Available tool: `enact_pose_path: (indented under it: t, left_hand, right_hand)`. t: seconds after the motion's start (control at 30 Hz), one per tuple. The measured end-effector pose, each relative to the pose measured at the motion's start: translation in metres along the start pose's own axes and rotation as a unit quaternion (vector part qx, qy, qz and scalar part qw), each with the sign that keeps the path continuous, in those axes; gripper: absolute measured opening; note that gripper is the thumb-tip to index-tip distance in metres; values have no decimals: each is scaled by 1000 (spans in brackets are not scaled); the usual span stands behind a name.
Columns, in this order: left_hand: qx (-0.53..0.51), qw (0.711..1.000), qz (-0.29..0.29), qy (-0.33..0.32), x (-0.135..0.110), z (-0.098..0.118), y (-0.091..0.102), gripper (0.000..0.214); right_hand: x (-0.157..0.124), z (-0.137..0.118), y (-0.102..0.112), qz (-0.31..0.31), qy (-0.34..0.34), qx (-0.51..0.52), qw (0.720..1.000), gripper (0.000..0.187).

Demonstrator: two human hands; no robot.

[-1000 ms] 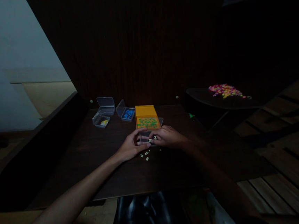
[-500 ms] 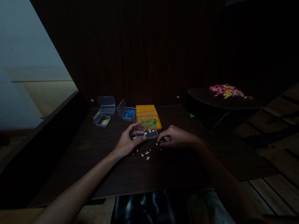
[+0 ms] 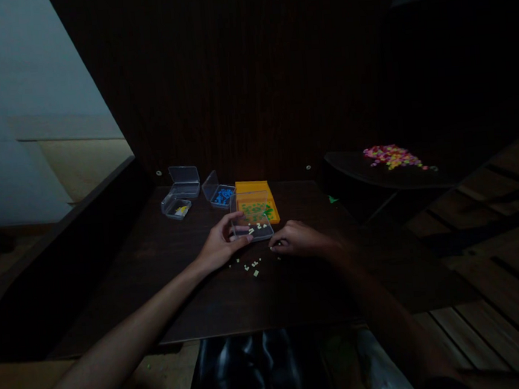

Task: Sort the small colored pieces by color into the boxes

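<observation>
My left hand (image 3: 221, 244) grips the left side of a clear plastic box (image 3: 263, 237) with its lid raised. Several small cream-coloured pieces (image 3: 258, 226) lie inside it. Just right of the box, my right hand (image 3: 296, 238) is closed in a pinch low over the dark table. A tiny cream piece (image 3: 271, 248) shows at its fingertips. Loose cream pieces (image 3: 256, 273) are scattered on the table below the box. Behind the box is an orange tray (image 3: 252, 186) with green pieces (image 3: 267, 210), partly seen through the clear lid.
An open clear box of blue pieces (image 3: 224, 196) stands left of the orange tray. Farther left are a clear box with yellow pieces (image 3: 181, 211) and another open clear box (image 3: 186, 190). Colourful beads (image 3: 392, 157) are heaped on a side shelf at right.
My right hand has moved slightly left, its pinched fingertips now over the cream piece near the box's corner. My left hand still holds the box in place.
</observation>
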State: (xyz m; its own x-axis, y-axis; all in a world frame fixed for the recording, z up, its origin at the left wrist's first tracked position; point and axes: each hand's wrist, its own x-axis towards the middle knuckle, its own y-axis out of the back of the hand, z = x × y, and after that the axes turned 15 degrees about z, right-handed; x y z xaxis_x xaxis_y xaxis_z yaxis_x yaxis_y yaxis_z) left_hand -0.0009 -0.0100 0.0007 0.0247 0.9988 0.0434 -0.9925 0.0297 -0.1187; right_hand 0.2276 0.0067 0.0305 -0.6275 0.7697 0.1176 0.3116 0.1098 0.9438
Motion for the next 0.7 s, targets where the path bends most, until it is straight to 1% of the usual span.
enact_pose_path:
  t: [0.07,0.13,0.23,0.3,0.37,0.43,0.53,0.6,0.7]
  left_hand:
    - [-1,1000,-1,-7,0,1,0,63]
    - [0,1000,-2,-3,-1,2,0,64]
    - [2,1000,-1,9,-2,3,-1,66]
    - [1,1000,-7,11,-3,2,-3,66]
    - [-3,1000,-22,14,-5,-1,-5,66]
    - [-9,999,-43,18,-7,-3,-6,66]
    - [-10,997,-69,17,-9,-5,-8,65]
    - [-3,997,-75,11,-11,-6,-9,64]
    - [4,997,-77,10,-12,-6,-10,64]
  right_hand:
    - [-2,1,5,5,-6,32,999,18]
    - [-6,3,12,19,-28,83,996,20]
    - [-10,5,19,84,-53,146,984,27]
    - [-10,5,18,124,-49,150,980,28]
    - [-7,2,13,140,-34,125,982,26]
    - [-4,-3,8,133,-21,80,988,24]
    - [0,-11,4,94,-11,14,995,22]
    - [1,-14,3,78,-8,-7,997,22]
    - [0,-14,4,75,-8,-16,997,24]
